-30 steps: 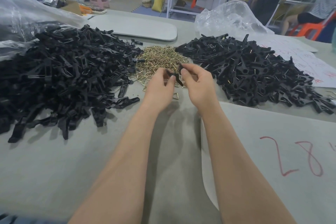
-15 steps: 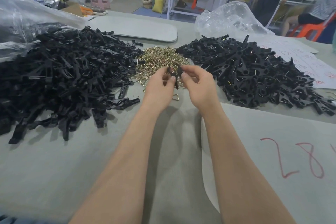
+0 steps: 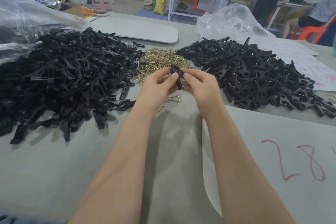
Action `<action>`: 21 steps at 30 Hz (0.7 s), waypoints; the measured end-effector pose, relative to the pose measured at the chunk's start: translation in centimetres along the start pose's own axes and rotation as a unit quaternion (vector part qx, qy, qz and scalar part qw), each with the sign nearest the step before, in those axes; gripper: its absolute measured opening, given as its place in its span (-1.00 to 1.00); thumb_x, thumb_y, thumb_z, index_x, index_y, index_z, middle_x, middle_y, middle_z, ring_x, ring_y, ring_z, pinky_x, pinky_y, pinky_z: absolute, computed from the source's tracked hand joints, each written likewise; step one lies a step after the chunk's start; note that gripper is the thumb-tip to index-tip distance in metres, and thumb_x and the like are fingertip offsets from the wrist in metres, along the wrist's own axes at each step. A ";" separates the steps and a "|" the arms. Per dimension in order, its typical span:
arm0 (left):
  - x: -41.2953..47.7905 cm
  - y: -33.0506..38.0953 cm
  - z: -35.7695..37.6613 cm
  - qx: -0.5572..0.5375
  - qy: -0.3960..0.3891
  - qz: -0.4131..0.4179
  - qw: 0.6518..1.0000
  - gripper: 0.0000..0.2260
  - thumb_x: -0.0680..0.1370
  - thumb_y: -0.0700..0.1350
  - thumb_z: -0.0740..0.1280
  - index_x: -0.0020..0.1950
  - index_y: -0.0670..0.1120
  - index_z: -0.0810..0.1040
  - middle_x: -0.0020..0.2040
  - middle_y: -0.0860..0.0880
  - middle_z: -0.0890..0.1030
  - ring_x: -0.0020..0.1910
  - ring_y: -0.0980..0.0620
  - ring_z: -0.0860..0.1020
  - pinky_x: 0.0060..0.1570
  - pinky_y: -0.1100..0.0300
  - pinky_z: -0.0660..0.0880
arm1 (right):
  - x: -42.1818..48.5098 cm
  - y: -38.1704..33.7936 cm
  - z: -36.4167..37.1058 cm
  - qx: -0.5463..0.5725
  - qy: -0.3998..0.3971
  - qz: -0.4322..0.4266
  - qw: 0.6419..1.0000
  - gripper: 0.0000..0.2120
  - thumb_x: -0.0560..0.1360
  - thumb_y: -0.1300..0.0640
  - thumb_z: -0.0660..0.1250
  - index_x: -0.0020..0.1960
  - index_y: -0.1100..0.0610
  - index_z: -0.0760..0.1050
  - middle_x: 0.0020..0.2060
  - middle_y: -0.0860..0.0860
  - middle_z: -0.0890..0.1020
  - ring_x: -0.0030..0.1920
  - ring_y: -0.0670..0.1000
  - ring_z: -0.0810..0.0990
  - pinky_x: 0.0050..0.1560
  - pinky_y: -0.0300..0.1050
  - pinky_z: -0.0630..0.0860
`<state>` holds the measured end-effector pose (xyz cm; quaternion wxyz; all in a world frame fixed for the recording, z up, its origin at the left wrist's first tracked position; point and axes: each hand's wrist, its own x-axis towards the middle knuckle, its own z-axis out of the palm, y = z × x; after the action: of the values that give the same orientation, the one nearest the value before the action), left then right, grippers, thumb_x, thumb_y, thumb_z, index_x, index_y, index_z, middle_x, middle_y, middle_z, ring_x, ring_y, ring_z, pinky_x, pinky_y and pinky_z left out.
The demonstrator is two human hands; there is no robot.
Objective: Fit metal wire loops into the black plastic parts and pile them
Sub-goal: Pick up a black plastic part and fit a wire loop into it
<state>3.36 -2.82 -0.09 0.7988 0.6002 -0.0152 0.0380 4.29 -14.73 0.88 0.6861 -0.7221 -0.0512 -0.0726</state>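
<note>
- Fingers (image 3: 174, 76) of both hands are curled and pinch one black plastic part (image 3: 177, 78). It is held in the air above the table (image 3: 54, 169), just in front of the heap of brass-coloured wire loops (image 3: 161, 60).
- Left hand (image 3: 156, 87) grips the part near its upper end with the thumb on top. Right hand (image 3: 201, 87) pinches it from the other side, a little lower.
- Between the two thumbs there is a small bright glint. Whether it is a loop I cannot tell.
- My judgement: the fitting step is in hand, and the loop is not yet clearly seated in this part.
- To the left lies the large pile of bare black parts (image 3: 69, 71). To the right is the pile of fitted parts (image 3: 254, 76), where thin wires shine among the black pieces.
- The next move probably calls for lining up the wire ends with the openings of the part and pressing firmly. After that the piece should go onto the pile at the right.
- Some loose wire loops (image 3: 172, 98) lie on the table under the hands, near enough for the next piece.
</note>
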 end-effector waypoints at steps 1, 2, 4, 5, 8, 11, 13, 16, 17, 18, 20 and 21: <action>0.0 0.1 0.1 -0.015 -0.005 -0.005 1.000 -0.85 0.58 -0.25 0.28 0.11 -0.13 0.57 -0.15 -0.06 0.62 -0.25 0.16 0.62 -0.17 0.36 0.53 | 0.0 -0.1 -0.1 0.023 -0.011 0.013 1.000 -0.80 0.57 0.33 0.20 0.11 0.30 0.56 -0.19 0.13 0.60 -0.20 0.01 0.54 -0.12 -0.18 0.52; -0.1 0.2 0.1 -0.026 -0.007 -0.008 1.000 -0.87 0.58 -0.24 0.28 0.09 -0.13 0.57 -0.15 -0.07 0.62 -0.25 0.16 0.62 -0.19 0.37 0.53 | -0.1 -0.2 -0.1 0.046 -0.025 0.024 0.998 -0.80 0.57 0.33 0.19 0.10 0.31 0.55 -0.20 0.15 0.60 -0.20 0.03 0.53 -0.12 -0.16 0.50; -0.2 0.4 0.2 -0.039 -0.009 -0.019 0.999 -0.91 0.58 -0.21 0.29 0.03 -0.10 0.58 -0.14 -0.07 0.60 -0.22 0.14 0.58 -0.18 0.36 0.53 | -0.2 -0.3 -0.1 0.099 -0.043 0.047 0.993 -0.85 0.57 0.34 0.18 0.03 0.26 0.53 -0.25 0.12 0.58 -0.28 -0.02 0.52 -0.23 -0.25 0.49; -0.2 0.4 0.1 -0.042 -0.012 -0.027 0.999 -0.93 0.57 -0.18 0.31 0.00 -0.09 0.58 -0.14 -0.07 0.59 -0.21 0.13 0.56 -0.17 0.35 0.54 | -0.2 -0.4 -0.1 0.125 -0.041 0.062 0.989 -0.87 0.57 0.35 0.19 -0.02 0.25 0.51 -0.28 0.10 0.55 -0.33 -0.06 0.50 -0.29 -0.29 0.48; -0.2 0.5 -0.2 -0.059 -0.032 -0.049 0.997 -0.96 0.56 -0.16 0.33 -0.05 -0.11 0.57 -0.16 -0.04 0.60 -0.21 0.11 0.56 -0.09 0.32 0.55 | -0.1 -0.4 0.1 0.201 -0.024 0.096 0.975 -0.88 0.55 0.38 0.21 -0.12 0.23 0.45 -0.35 0.08 0.54 -0.43 -0.11 0.51 -0.34 -0.32 0.51; 0.1 0.7 -0.4 -0.142 0.010 -0.059 0.988 -0.96 0.55 -0.24 0.32 -0.09 -0.17 0.54 -0.17 -0.07 0.62 -0.22 0.12 0.60 -0.03 0.31 0.56 | 0.1 0.1 0.4 0.141 -0.003 0.093 0.986 -0.92 0.55 0.31 0.26 -0.10 0.18 0.46 -0.27 0.08 0.62 -0.31 -0.06 0.60 -0.19 -0.25 0.59; 0.5 0.9 -1.0 -0.259 0.073 -0.078 0.960 -0.99 0.53 -0.31 0.31 -0.07 -0.24 0.52 -0.16 -0.12 0.62 -0.22 0.10 0.63 -0.10 0.31 0.59 | 0.2 0.8 0.4 -0.113 0.003 0.049 0.992 -0.93 0.53 0.19 0.32 0.01 0.15 0.51 -0.09 0.09 0.64 -0.10 0.00 0.61 0.05 -0.11 0.56; 0.7 1.3 -1.9 -0.380 0.112 -0.108 0.912 -0.94 0.51 -0.34 0.32 -0.03 -0.31 0.53 -0.11 -0.18 0.60 -0.12 0.02 0.62 -0.17 0.32 0.60 | 0.0 1.7 0.8 -0.370 -0.048 0.018 0.928 -0.70 0.50 0.04 0.35 0.19 0.12 0.54 0.11 0.07 0.61 0.13 0.04 0.54 0.22 -0.06 0.42; 0.6 1.4 -2.0 -0.402 0.114 -0.116 0.901 -0.95 0.51 -0.34 0.32 -0.06 -0.32 0.53 -0.10 -0.19 0.59 -0.10 0.00 0.61 -0.17 0.31 0.60 | -0.1 1.9 1.1 -0.407 -0.071 0.013 0.911 -0.66 0.50 -0.01 0.35 0.23 0.10 0.53 0.15 0.08 0.58 0.18 0.06 0.50 0.25 -0.05 0.38; 0.4 1.5 -2.1 -0.423 0.116 -0.120 0.891 -0.96 0.51 -0.34 0.32 -0.08 -0.32 0.53 -0.11 -0.20 0.58 -0.10 -0.01 0.61 -0.16 0.31 0.60 | -0.2 2.1 1.4 -0.445 -0.088 0.007 0.891 -0.62 0.49 -0.06 0.34 0.25 0.06 0.52 0.19 0.10 0.53 0.24 0.09 0.45 0.28 -0.04 0.34; 0.3 1.7 -2.1 -0.452 0.125 -0.120 0.875 -0.97 0.52 -0.34 0.32 -0.08 -0.31 0.52 -0.12 -0.20 0.56 -0.12 -0.02 0.60 -0.13 0.27 0.60 | -0.5 2.5 2.1 -0.508 -0.101 0.001 0.856 -0.60 0.49 -0.13 0.32 0.28 -0.03 0.49 0.24 0.11 0.44 0.29 0.16 0.36 0.31 -0.01 0.27; 0.3 1.7 -2.1 -0.458 0.133 -0.117 0.871 -0.97 0.52 -0.33 0.32 -0.07 -0.30 0.51 -0.12 -0.19 0.55 -0.14 -0.02 0.59 -0.09 0.24 0.59 | -0.6 2.6 2.4 -0.522 -0.095 0.000 0.847 -0.62 0.49 -0.13 0.31 0.28 -0.06 0.49 0.24 0.10 0.42 0.30 0.17 0.33 0.31 0.00 0.25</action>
<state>3.47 -0.32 0.96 0.9772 0.1535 0.1458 0.0120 4.18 -12.49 -1.87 0.1994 -0.9772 -0.0704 -0.0201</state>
